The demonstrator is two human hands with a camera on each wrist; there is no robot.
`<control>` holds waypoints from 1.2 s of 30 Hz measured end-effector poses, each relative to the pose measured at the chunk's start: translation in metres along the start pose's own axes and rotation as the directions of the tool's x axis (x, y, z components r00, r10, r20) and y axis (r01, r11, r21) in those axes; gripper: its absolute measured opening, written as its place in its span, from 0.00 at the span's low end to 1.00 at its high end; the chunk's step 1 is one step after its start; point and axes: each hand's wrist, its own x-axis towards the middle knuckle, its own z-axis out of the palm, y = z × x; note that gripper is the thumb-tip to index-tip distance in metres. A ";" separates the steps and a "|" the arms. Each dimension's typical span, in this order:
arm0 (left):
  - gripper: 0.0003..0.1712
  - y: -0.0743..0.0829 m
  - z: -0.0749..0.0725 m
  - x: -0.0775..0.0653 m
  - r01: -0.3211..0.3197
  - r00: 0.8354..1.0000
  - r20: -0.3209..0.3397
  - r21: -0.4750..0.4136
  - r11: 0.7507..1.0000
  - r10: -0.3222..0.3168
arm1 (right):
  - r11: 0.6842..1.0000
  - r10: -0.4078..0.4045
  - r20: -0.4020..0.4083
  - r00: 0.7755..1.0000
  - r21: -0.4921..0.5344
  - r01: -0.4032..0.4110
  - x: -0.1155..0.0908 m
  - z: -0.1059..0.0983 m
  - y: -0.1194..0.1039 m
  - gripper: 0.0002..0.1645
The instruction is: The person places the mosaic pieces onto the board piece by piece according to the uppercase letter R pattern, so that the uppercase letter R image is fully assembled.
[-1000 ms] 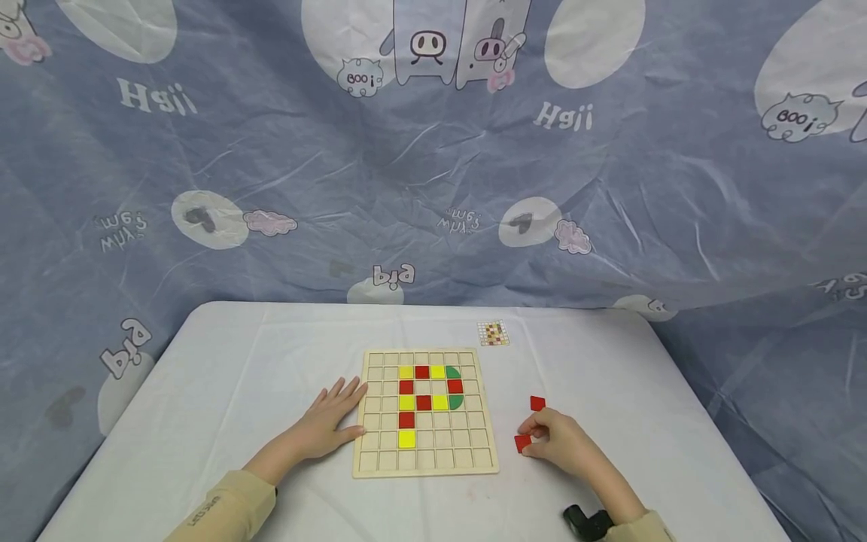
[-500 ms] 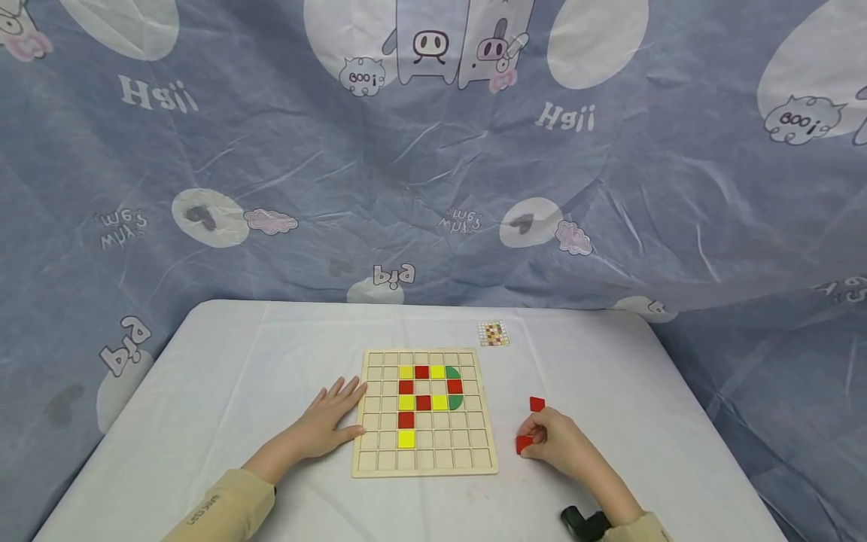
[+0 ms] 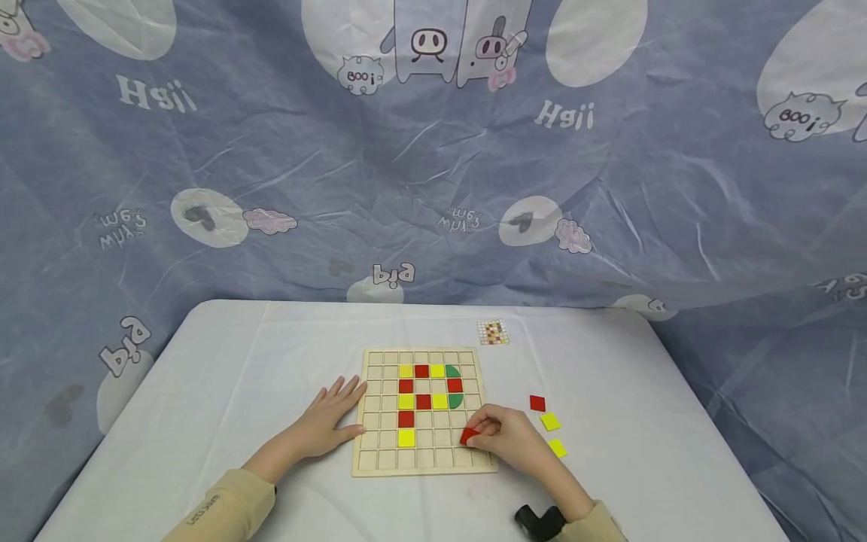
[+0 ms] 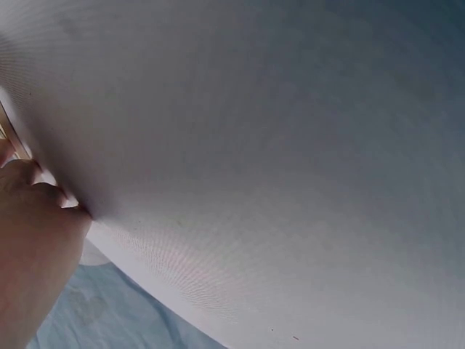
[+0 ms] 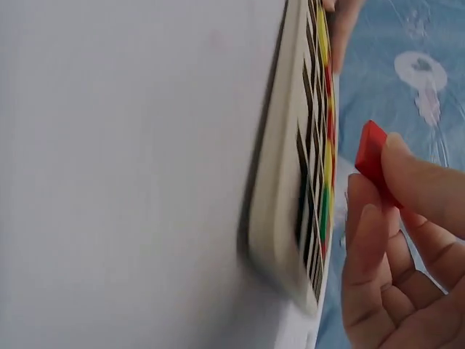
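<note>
A wooden grid board (image 3: 379,461) lies on the table, with red and yellow square tiles and two green rounded tiles set in its cells. My left hand (image 3: 329,423) lies flat with spread fingers, its fingertips touching the board's left edge. Over the board's right part, my right hand (image 3: 509,438) pinches a red square tile (image 5: 373,151) between thumb and fingers; the right wrist view shows it raised above the board. Off the board to the right lie a loose red tile (image 3: 537,403), a yellow tile (image 3: 551,421) and a second yellow tile (image 3: 557,448).
A small card (image 3: 493,333) printed with a coloured grid lies behind the board's far right corner. The table has a white cloth (image 3: 284,339). A patterned blue curtain (image 3: 420,165) hangs behind it. A black device (image 3: 539,522) sits by the right wrist.
My right hand has moved left with the red tile, from beside the board to over its right part. Two yellow tiles have come into view. My left hand has stayed put.
</note>
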 end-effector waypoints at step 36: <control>0.45 0.004 -0.003 0.001 0.000 1.000 -0.004 0.006 1.000 0.000 | 0.961 -0.150 0.014 0.989 -0.234 0.150 0.016 0.085 -0.052 0.06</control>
